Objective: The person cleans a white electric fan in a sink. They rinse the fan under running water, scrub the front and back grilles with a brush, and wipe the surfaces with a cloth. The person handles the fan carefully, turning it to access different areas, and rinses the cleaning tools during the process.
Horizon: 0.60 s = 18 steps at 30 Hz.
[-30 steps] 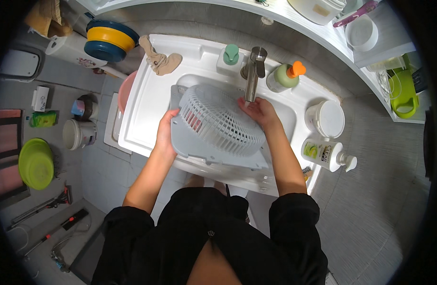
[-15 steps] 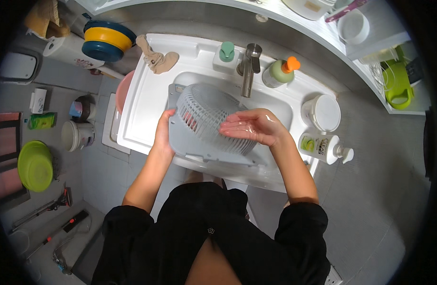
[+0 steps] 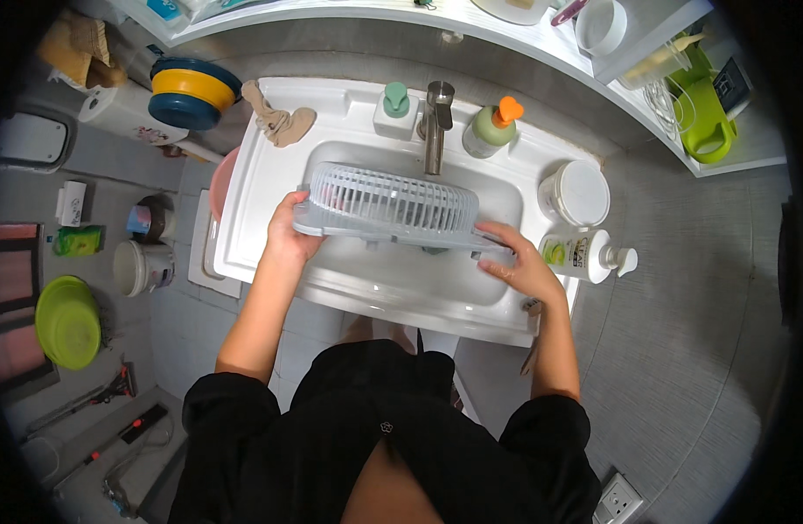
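Observation:
A grey plastic fan cover [image 3: 392, 203] with a slatted, domed grille is held tilted over the white sink [image 3: 349, 278], its grille side toward the faucet. My left hand [image 3: 289, 229] is closed on its left end, with some fingers hidden behind the frame. At the right end, my right hand [image 3: 516, 262] pinches the edge between thumb and fingers. The metal faucet [image 3: 435, 131] stands just beyond the cover; I cannot tell whether water runs from it.
Along the sink's back edge are a crumpled beige cloth [image 3: 279, 118], a green-topped dispenser [image 3: 395, 112] and a green bottle with orange pump [image 3: 491, 129]. A white tub [image 3: 576, 194] and white pump bottle [image 3: 585, 255] stand at right. A shelf [image 3: 349, 16] overhangs the back.
My right hand has gone from lying against the grille, palm showing, to gripping the cover's right edge. The cover has been tipped so its flat frame is seen nearly edge-on.

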### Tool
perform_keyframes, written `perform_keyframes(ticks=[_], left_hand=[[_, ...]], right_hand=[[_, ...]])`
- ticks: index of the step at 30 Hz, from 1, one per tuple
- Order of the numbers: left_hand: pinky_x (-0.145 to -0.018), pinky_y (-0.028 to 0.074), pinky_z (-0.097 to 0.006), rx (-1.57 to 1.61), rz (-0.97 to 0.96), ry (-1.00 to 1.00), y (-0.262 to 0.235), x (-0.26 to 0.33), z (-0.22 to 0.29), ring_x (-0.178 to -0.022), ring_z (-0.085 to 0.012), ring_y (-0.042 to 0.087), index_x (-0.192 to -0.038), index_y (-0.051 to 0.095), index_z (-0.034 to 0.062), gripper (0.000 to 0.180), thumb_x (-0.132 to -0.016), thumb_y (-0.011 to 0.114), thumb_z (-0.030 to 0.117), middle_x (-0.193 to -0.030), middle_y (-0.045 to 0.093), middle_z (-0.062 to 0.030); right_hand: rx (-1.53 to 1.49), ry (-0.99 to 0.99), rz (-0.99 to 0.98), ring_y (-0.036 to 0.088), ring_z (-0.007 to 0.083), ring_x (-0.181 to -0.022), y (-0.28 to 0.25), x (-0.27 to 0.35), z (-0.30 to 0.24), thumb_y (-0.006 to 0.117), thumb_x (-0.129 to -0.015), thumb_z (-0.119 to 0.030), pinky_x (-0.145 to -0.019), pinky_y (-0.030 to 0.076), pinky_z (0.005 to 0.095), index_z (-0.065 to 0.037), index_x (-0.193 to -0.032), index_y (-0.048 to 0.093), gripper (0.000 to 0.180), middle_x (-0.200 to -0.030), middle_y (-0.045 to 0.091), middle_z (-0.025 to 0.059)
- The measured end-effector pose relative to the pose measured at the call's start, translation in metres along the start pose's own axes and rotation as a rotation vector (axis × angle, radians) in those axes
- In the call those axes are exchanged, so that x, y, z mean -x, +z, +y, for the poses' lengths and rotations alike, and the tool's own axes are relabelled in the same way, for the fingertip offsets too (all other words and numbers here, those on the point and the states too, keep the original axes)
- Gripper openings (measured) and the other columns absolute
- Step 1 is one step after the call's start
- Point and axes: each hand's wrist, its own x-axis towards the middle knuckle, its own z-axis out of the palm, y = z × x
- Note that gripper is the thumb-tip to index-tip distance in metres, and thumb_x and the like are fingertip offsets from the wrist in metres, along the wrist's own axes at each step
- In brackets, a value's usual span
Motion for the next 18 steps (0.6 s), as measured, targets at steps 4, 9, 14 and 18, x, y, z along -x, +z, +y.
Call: perform_keyframes(ticks=[4, 9, 14, 18], left_hand=[[-0.087, 0.043, -0.044, 0.018, -0.053, -0.015, -0.011, 0.008, 0.003, -0.099, -0.0309, 0.053, -0.109, 0.044, -0.0011, 0.032, -0.087, 0.041, 0.023, -0.106, 0.054, -0.0174], [-0.086, 0.044, -0.045, -0.499, 0.082, 0.079, -0.036, 0.03, 0.03, -0.1, -0.0312, 0.053, -0.115, 0.038, -0.0042, 0.057, -0.087, 0.043, 0.044, -0.109, 0.051, -0.0205], [-0.085, 0.041, -0.032, -1.439, -0.13, 1.3, -0.032, 0.05, 0.063, -0.098, -0.018, 0.051, -0.111, 0.048, 0.0026, 0.036, -0.078, 0.061, 0.012, -0.107, 0.052, -0.0085], [-0.08, 0.042, -0.037, -1.921, -0.486, 1.751, 0.04, 0.095, 0.029, -0.093, -0.0296, 0.053, -0.103, 0.053, 0.0062, 0.04, -0.068, 0.07, 0.018, -0.099, 0.055, -0.0118]], right_hand=[[0.232, -0.038, -0.019, 0.057, 0.0314, -0.082, 0.001, 0.002, -0.002, 0.059, -0.07, 0.002, -0.073, 0.047, 0.0341, -0.004, -0.097, 0.06, 0.028, -0.093, 0.06, 0.0147], [0.251, -0.117, -0.055, 0.057, 0.0221, -0.062, -0.003, -0.019, -0.013, 0.058, -0.071, 0.003, -0.058, 0.045, 0.0302, -0.001, -0.093, 0.061, 0.022, -0.077, 0.06, 0.014], [0.311, 0.018, -0.217, 0.054, 0.0302, -0.063, -0.015, -0.055, -0.022, 0.055, -0.074, -0.002, -0.059, 0.043, 0.0347, -0.001, -0.092, 0.059, 0.018, -0.072, 0.058, 0.0183], [0.344, -0.058, -0.284, 0.049, 0.0268, -0.057, -0.022, -0.067, -0.046, 0.057, -0.076, -0.004, -0.056, 0.042, 0.0331, -0.001, -0.09, 0.059, 0.015, -0.068, 0.055, 0.0181]])
